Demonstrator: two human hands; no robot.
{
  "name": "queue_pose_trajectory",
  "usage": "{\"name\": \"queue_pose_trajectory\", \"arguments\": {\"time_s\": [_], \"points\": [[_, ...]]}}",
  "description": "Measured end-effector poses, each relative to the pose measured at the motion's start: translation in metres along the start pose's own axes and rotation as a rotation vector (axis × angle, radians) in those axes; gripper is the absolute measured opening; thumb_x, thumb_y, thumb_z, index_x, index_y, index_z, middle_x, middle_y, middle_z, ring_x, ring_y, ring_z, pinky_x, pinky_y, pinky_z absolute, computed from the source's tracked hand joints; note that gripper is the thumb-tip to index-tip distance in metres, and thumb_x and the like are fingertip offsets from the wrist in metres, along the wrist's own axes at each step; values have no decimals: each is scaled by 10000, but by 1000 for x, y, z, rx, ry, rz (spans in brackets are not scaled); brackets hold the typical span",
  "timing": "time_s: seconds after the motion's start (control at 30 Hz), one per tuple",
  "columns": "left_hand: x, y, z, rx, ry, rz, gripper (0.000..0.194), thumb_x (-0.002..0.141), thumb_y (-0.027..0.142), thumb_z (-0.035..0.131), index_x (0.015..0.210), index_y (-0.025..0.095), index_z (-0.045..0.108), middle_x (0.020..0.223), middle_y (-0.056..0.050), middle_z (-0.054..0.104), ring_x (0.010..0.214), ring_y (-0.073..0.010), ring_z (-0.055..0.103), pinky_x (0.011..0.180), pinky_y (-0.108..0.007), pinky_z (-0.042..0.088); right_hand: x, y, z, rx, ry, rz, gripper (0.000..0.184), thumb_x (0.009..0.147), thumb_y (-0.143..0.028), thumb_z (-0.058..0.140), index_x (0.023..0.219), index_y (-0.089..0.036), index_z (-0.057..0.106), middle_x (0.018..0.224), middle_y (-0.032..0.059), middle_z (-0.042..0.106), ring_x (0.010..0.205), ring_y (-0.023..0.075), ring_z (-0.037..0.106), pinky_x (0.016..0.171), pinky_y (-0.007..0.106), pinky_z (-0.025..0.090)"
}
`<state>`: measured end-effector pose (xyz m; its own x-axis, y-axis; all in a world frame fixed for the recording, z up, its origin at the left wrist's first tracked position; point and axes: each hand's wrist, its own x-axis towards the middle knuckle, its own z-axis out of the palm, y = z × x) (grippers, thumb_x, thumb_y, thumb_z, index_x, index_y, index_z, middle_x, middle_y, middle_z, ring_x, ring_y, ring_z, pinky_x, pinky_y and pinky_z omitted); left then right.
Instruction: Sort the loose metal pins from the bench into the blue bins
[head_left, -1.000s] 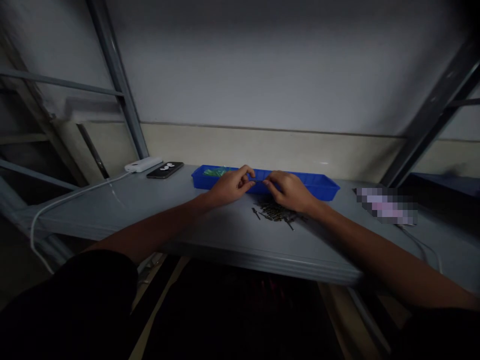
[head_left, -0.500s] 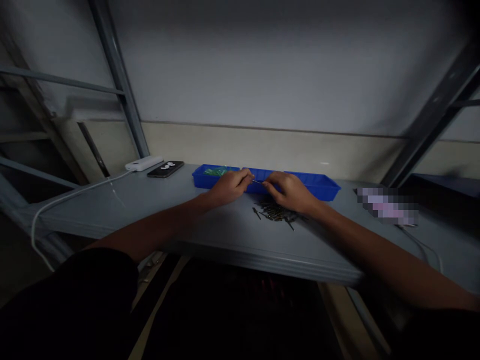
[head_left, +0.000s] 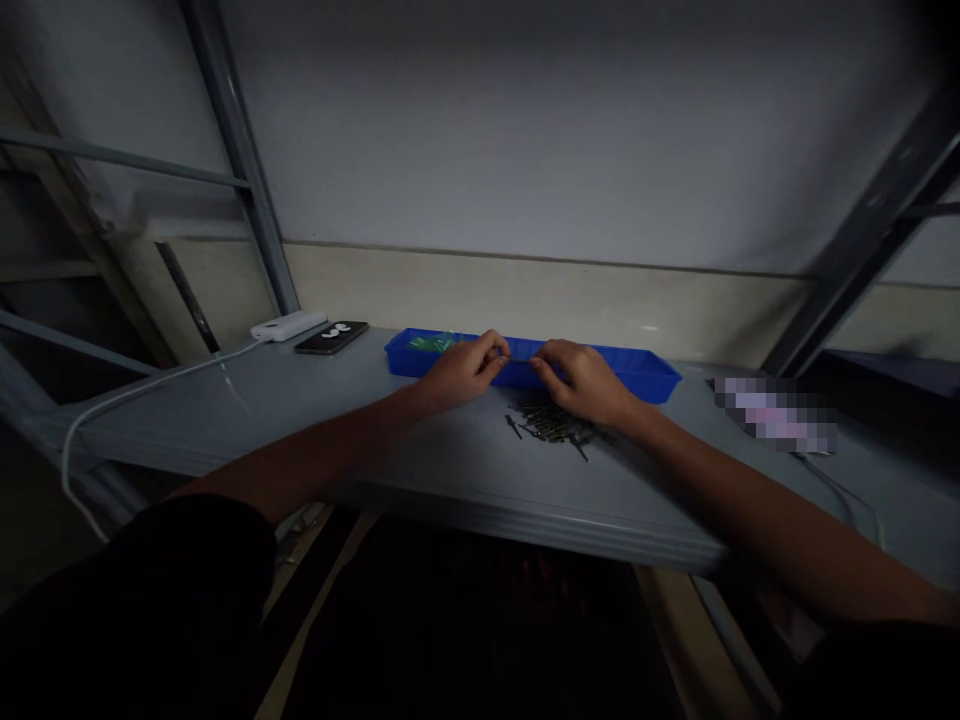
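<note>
My left hand and my right hand meet in front of a long blue tray on a grey table. Both hands pinch the ends of a thin small pin between them; its shape is hard to make out. Just below my right hand lies a pile of small dark pins on the table. Green pieces lie in the tray's left end.
A dark phone and a white power bank with a white cable lie at the back left. Grey metal rack posts stand at both sides. A blurred flat item sits at the right.
The hands shifted slightly and drew a little closer together at the fingertips; the small pin between them is less visible than half a second ago.
</note>
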<state>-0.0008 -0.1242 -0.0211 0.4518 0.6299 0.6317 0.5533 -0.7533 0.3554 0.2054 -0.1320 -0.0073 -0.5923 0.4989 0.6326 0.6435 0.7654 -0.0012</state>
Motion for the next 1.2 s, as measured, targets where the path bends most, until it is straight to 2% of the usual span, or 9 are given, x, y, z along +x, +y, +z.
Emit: {"name": "queue_pose_trajectory", "arguments": {"time_s": [0.13, 0.33, 0.43, 0.57, 0.73, 0.9, 1.2], "points": [[0, 1, -1, -5, -2, -20, 136, 906, 277, 405, 897, 171, 490, 617, 32, 483, 541, -93, 438, 534, -222, 318, 0, 0, -1, -41, -19, -24, 277, 912, -309, 370, 861, -149, 590, 812, 81, 620, 745, 174, 546, 670, 295, 383], [1, 3, -2, 6, 1, -39, 248, 931, 287, 344, 770, 164, 487, 626, 15, 533, 599, -107, 504, 601, -238, 357, 0, -4, -8, -171, -39, -116, 288, 913, -308, 368, 878, -148, 605, 799, 88, 611, 767, 185, 533, 679, 300, 372], [0, 2, -2, -10, 7, -26, 215, 929, 271, 338, 841, 166, 503, 626, 19, 526, 588, -103, 499, 593, -235, 362, 1, -5, -9, -175, -13, -120, 281, 907, -294, 366, 856, -147, 600, 778, 84, 601, 740, 182, 524, 670, 300, 370], [0, 1, -1, -35, 30, 1, 144, 883, 254, 428, 992, 180, 486, 643, 33, 516, 556, -93, 474, 533, -215, 347, 1, -4, -8, -102, 16, -81, 257, 899, -277, 374, 852, -147, 591, 790, 76, 603, 732, 174, 531, 669, 293, 375], [0, 1, 1, -26, 49, 17, 127, 831, 249, 517, 938, 183, 496, 673, 31, 540, 576, -86, 490, 541, -201, 365, 1, -3, -7, -55, 20, -49, 257, 899, -290, 384, 844, -147, 590, 771, 66, 597, 713, 166, 525, 659, 289, 375], [0, 2, 0, -12, 25, -9, 118, 870, 271, 474, 927, 177, 517, 656, 26, 546, 569, -87, 489, 540, -212, 354, 1, -3, -8, -92, 29, -68, 276, 907, -311, 373, 851, -156, 594, 781, 65, 600, 735, 168, 526, 677, 293, 375], [-1, 10, -5, 6, -29, -6, 247, 923, 278, 378, 809, 155, 559, 651, 9, 570, 573, -95, 490, 595, -227, 362, -1, -7, -13, -182, 44, -107, 311, 911, -326, 356, 864, -168, 619, 776, 77, 598, 758, 187, 517, 697, 308, 376]]}}
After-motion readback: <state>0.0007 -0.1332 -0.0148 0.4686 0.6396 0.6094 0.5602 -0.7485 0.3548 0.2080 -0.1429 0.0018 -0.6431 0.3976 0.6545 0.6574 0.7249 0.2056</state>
